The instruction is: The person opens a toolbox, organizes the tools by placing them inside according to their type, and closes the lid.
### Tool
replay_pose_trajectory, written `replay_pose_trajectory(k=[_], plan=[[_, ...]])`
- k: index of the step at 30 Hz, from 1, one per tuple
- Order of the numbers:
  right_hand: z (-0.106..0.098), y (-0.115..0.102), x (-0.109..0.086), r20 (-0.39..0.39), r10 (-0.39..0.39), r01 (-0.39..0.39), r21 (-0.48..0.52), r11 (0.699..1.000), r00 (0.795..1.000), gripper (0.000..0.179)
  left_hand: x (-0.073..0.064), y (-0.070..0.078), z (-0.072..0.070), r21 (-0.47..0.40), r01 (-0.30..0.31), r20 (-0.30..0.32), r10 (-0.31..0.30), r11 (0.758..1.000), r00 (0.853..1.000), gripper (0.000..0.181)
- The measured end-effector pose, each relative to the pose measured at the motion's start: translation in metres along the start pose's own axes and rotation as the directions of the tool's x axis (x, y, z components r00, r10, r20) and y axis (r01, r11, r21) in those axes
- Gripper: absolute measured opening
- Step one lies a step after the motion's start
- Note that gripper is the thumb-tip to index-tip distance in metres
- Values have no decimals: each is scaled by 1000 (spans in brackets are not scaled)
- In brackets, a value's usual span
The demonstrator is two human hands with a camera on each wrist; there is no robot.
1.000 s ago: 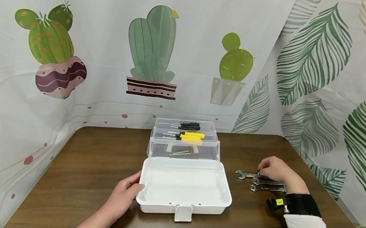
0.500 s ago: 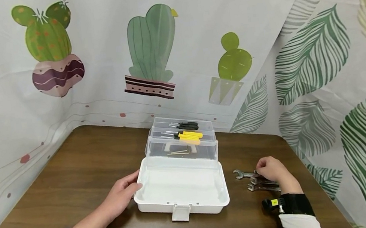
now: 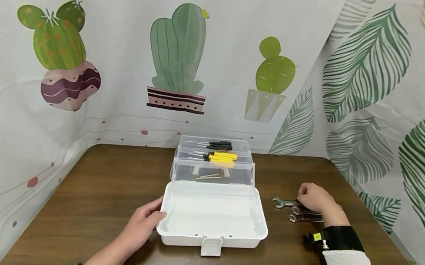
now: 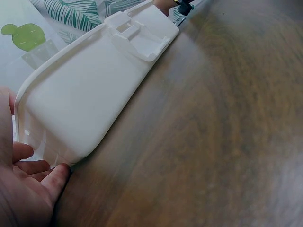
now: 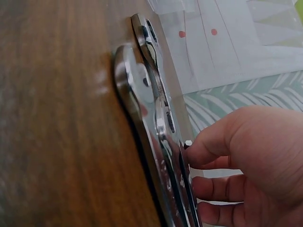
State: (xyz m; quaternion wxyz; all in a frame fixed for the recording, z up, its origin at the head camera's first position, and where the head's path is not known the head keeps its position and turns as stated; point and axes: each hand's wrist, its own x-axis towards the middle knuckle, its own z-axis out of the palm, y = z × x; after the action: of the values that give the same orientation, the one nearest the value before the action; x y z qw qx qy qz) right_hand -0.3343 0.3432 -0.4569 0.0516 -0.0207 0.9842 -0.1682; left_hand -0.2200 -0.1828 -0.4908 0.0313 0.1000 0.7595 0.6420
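Observation:
An opened white toolbox (image 3: 209, 211) sits mid-table, its latch (image 3: 211, 246) facing me. My left hand (image 3: 142, 224) grips its left wall, thumb over the rim; in the left wrist view the fingers (image 4: 54, 179) curl against the outside. Three metal wrenches (image 5: 137, 94) lie beside one another right of the box. Over the wrenches' handles, my right hand (image 3: 314, 197) has thumb and fingertips brought together. A small metal rod (image 5: 188, 143) shows its shiny end at the pinch in the right wrist view; most of it is hidden.
Raised clear trays (image 3: 212, 161) behind the box bear black screwdrivers (image 3: 218, 146), yellow screwdrivers (image 3: 221, 157) and L-shaped hex keys (image 3: 209, 176). A patterned cloth (image 3: 119, 73) hangs behind the brown table (image 3: 97, 189).
My right wrist has shifted slightly left over the wrenches, its fingertips staying near the same spot. The left hand keeps its hold on the toolbox. The head view sways a little.

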Motion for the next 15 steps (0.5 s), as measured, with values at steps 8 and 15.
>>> replay_pose_trajectory(k=[8,15], plan=[[0,0,-1,-20,-25,25,-12,1000,999,8,-1,2,1,-3,24,-9,-24,1000,1000,58],[1,2,0,-24,-25,25,25,999,999,6,0,3,1,13,14,-11,-14,1000,1000,57]])
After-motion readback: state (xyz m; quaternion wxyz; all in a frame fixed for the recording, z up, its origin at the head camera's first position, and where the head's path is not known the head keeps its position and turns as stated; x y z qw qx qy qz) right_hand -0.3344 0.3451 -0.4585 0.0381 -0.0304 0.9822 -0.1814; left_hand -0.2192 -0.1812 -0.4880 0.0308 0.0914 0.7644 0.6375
